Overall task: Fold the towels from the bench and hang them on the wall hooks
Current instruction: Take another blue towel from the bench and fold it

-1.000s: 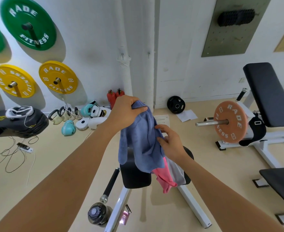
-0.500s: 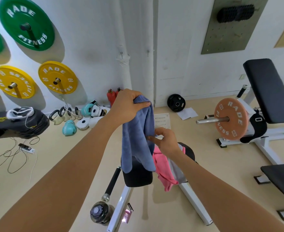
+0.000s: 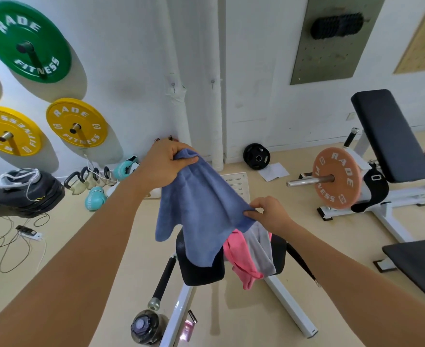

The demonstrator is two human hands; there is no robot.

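A blue towel (image 3: 201, 211) hangs spread in the air above the black bench pad (image 3: 201, 272). My left hand (image 3: 165, 162) grips its upper corner, and my right hand (image 3: 269, 212) pinches another corner lower to the right. A pink towel (image 3: 241, 256) and a grey towel (image 3: 261, 249) lie draped over the bench's right side, partly hidden behind the blue one. Two small wall hooks (image 3: 173, 85) (image 3: 212, 82) stick out of the white wall straight ahead, above my hands.
Green (image 3: 26, 41) and yellow weight plates (image 3: 76, 122) hang on the left wall. Kettlebells (image 3: 86, 177) and teal gloves (image 3: 95, 199) lie on the floor below. A white machine with an orange plate (image 3: 335, 177) stands right. A bottle (image 3: 144, 326) sits by the bench's foot.
My right hand has pulled a corner of the blue towel out to the right, spreading it open. My left hand keeps its grip at the top.
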